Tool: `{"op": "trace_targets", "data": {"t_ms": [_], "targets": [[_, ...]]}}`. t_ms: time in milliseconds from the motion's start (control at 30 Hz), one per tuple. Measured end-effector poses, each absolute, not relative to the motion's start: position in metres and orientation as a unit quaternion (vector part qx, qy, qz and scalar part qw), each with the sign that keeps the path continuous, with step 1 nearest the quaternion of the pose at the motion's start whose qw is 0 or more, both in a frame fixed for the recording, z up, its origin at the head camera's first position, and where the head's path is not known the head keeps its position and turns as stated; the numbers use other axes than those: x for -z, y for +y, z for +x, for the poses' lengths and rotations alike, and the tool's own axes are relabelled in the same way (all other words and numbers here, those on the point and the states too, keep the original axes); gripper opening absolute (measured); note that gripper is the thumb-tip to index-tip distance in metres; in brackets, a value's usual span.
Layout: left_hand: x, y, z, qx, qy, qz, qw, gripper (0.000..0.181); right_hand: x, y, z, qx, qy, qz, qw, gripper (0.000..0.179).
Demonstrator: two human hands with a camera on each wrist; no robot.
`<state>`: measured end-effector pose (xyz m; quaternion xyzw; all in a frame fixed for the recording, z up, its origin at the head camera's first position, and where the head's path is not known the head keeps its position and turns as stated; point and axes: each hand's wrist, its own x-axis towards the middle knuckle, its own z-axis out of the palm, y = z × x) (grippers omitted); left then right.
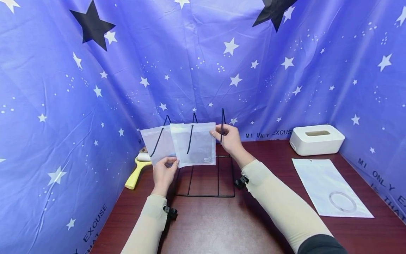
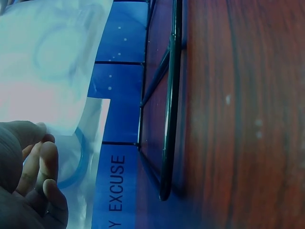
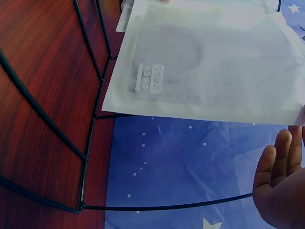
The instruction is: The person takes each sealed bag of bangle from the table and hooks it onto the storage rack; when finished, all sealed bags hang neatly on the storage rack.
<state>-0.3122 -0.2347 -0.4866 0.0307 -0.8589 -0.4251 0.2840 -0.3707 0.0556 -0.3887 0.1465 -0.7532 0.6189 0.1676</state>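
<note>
Seemingly, left pouch point(image 1: 165, 144) hangs, middle pouch point(image 1: 201, 144) threaded on prong point(image 1: 190, 139) but pinched by left hand point(image 1: 163, 174) and right hand point(image 1: 231, 141), loose pouch point(image 1: 326, 183) unhung near right edge of worktop point(image 1: 222, 225).

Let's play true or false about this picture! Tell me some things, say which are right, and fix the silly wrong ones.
1. The left grip and the right grip both pinch the same front pouch. True.
2. The roller handle is red. False: it is yellow.
3. The wire rack is black. True.
4. The white box is inside the rack. False: it stands on the table, away to the right of the rack in the head view.
5. The pouch lying on the table shows a ring shape. True.
6. The backdrop is plain green. False: it is blue-purple with stars.
</note>
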Motion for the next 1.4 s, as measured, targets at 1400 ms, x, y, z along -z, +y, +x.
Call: {"op": "trace_targets", "data": {"t_ms": [1400], "targets": [[0.484,-0.255,-0.249,0.441,-0.864,-0.091,0.224,0.021,0.382,0.157,-0.280,-0.559,-0.758,0.277,0.188,0.050]]}}
